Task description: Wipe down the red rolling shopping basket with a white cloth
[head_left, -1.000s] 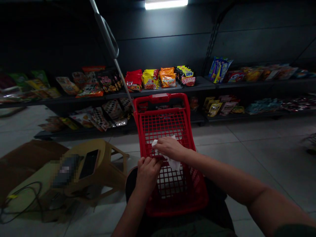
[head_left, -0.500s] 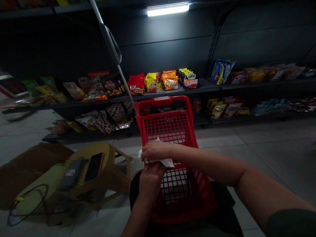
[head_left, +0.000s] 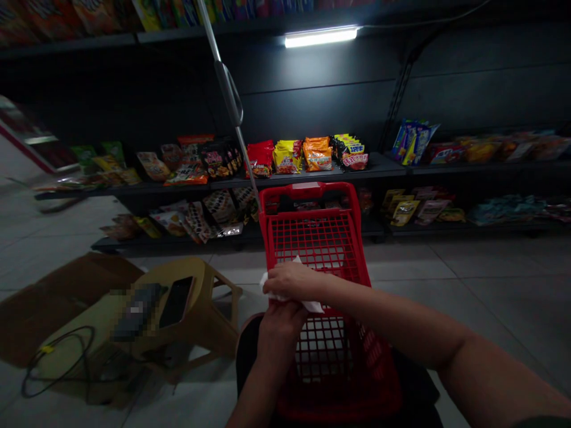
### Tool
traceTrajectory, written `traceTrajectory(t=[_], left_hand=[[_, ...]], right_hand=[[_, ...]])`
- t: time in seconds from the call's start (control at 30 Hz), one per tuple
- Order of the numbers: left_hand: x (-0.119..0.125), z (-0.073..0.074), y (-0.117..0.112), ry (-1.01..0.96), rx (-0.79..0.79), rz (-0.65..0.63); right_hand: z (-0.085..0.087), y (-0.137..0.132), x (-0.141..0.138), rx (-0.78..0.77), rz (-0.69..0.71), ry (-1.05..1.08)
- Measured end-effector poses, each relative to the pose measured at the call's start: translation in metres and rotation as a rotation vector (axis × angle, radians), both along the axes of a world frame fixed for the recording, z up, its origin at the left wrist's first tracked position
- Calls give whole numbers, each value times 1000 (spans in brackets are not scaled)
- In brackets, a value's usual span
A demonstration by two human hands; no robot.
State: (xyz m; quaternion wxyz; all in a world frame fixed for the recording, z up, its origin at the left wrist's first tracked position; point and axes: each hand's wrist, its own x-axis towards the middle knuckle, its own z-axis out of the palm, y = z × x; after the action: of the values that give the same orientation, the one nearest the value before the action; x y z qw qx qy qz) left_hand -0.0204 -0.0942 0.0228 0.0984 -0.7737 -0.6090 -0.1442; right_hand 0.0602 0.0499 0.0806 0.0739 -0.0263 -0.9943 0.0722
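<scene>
A red plastic shopping basket (head_left: 321, 238) lies tilted on its side in front of me, resting on my lap, its mesh facing me. My right hand (head_left: 292, 281) is closed on a white cloth (head_left: 312, 305) and presses it against the basket's left rim. My left hand (head_left: 281, 327) sits just below it, fingers curled round the same rim, partly hidden by the right hand. The basket's metal pull handle (head_left: 229, 98) slants up to the upper left.
Dark shelves (head_left: 379, 166) of snack and noodle packets run across the back. A tan plastic stool (head_left: 196, 303) with a black phone (head_left: 177, 301) on it stands at left, beside a cardboard box (head_left: 57, 297) and a black cable (head_left: 57, 362). Grey tiled floor (head_left: 468, 273) spreads right.
My right hand has slid the cloth left from the basket's mesh onto its left rim, above my left hand. The view has tilted up a little.
</scene>
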Motion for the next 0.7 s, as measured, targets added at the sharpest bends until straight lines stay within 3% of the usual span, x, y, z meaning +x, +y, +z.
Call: traceTrajectory(t=[0.2,0.33,0.43,0.53,0.63,0.7], left_hand=[[0,1,-2,-78,-56,26],[-1,3,0,-127,-61,27],[-1,4,1,-152,-71,33],[0,7,0,-165,-78,33],[0,8,0,-180,-86,32],[0,8,0,-179,-89,27]], right_hand=[[12,87,-33,102,-444,106],[15,114,-25,124,-655,153],[11,113,9,103,-656,152],[10,119,64,67,-614,77],[14,137,121,99,-757,18],[15,145,145,144,-894,32]])
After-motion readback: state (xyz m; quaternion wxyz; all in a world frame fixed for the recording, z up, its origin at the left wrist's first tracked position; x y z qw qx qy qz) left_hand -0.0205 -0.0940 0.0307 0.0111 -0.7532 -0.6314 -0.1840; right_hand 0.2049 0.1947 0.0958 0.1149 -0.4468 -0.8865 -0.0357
